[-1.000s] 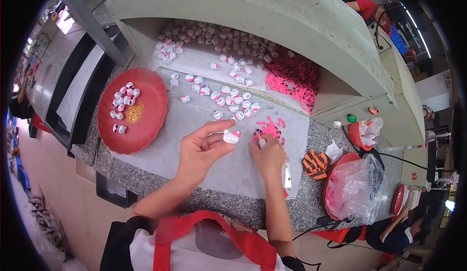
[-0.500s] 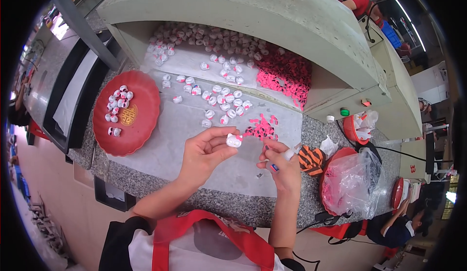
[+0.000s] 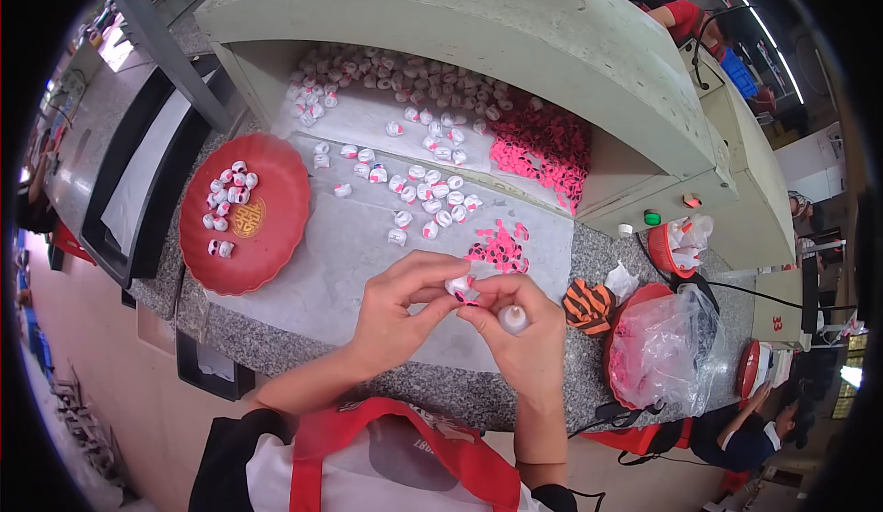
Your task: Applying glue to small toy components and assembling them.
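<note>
- Left grip [image 3: 391, 314]: I have thumb and fingers pinched closed on a small white figure [image 3: 455, 285], held above the worktop [image 3: 581, 365].
- Right grip [image 3: 535, 346]: curled round a white bottle [image 3: 513, 319], its nozzle up; thumb and forefinger meet the figure at a pink piece [image 3: 469, 298]. I cannot tell whether they pinch or press it.
- Just beyond my fingers: loose pink pieces [image 3: 499, 247] on white paper [image 3: 349, 273], near scattered white figures [image 3: 430, 195].
- Left: a scalloped red plate [image 3: 276, 254] bearing finished-looking figures [image 3: 230, 190].
- Right: a striped orange-and-black cloth [image 3: 589, 307] beside a clear plastic bag [image 3: 658, 346].
- Behind: a pale shelf unit [image 3: 460, 29] with more figures and pink pieces.
</note>
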{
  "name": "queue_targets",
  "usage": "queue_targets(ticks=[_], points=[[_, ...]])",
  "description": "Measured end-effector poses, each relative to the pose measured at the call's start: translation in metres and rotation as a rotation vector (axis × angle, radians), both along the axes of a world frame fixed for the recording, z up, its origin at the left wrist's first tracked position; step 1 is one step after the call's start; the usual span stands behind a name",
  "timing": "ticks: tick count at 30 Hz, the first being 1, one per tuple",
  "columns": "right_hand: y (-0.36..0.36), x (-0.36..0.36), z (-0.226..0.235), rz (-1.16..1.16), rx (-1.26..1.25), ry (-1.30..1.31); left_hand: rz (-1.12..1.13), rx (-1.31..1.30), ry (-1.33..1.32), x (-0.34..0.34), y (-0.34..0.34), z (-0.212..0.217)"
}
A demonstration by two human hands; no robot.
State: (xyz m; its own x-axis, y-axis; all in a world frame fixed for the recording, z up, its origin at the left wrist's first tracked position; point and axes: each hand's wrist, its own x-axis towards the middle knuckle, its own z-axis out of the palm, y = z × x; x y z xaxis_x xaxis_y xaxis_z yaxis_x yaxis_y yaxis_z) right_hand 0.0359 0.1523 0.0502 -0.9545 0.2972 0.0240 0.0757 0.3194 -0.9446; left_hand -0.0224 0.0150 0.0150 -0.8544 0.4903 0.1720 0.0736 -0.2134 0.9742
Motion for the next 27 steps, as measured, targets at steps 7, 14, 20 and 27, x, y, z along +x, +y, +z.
queue_targets(ticks=[7,14,20,27], points=[[0.007,-0.005,0.001,0.009,-0.175,-0.084,-0.105,-0.078,0.054,-0.001,-0.009,0.011],[0.007,-0.002,-0.001,0.033,-0.231,-0.042,-0.252,0.209,-0.271,-0.008,-0.01,0.006],[0.01,0.001,-0.007,0.006,-0.223,0.079,-0.054,0.095,-0.022,0.004,0.004,0.008],[0.012,-0.007,-0.013,0.026,-0.145,0.202,-0.023,0.135,-0.036,0.003,0.011,-0.002]])
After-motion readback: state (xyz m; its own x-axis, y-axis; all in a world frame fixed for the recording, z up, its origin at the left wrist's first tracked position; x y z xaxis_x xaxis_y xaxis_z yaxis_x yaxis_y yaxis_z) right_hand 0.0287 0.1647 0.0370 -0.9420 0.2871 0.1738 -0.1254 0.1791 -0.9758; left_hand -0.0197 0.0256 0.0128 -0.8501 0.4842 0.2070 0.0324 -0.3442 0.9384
